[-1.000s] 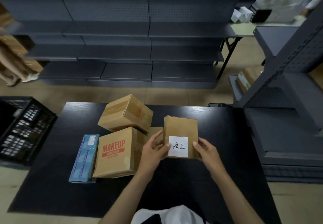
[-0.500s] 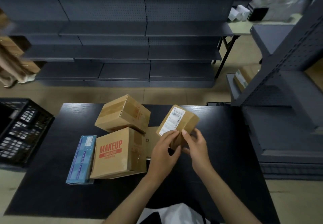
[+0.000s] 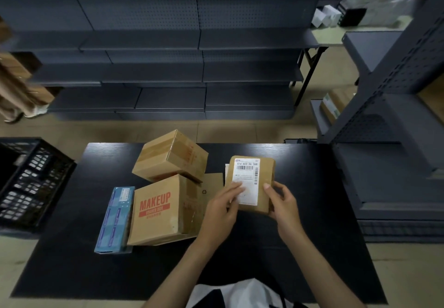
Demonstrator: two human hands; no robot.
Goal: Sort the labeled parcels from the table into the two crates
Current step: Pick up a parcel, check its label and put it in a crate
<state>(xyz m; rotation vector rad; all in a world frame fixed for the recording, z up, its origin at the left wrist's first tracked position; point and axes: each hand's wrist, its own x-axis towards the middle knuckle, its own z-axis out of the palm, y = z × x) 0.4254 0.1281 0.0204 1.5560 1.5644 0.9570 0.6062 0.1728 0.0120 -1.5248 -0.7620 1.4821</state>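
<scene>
Both hands hold a small brown parcel (image 3: 263,182) above the black table (image 3: 312,211), its white barcode label facing me. My left hand (image 3: 221,209) grips its left edge with the thumb on the label. My right hand (image 3: 283,205) grips its lower right corner. To the left lie a brown box printed MAKEUP (image 3: 163,211), a plain brown box (image 3: 170,156) resting tilted on top of it, and a flat blue box (image 3: 115,221). A flat brown parcel (image 3: 212,185) lies partly hidden behind the held one. A black crate (image 3: 28,182) stands left of the table.
Dark grey shelving (image 3: 168,67) stands beyond the table, and another grey shelf unit (image 3: 396,139) crowds its right side. Brown cardboard pieces (image 3: 19,91) lean at the far left. White boxes (image 3: 365,0) sit on a table at the back right. Only one crate is in view.
The small parcel has been turned over in my hands: a second ago a white handwritten label faced me, then it was tilted, and now the barcode label faces up.
</scene>
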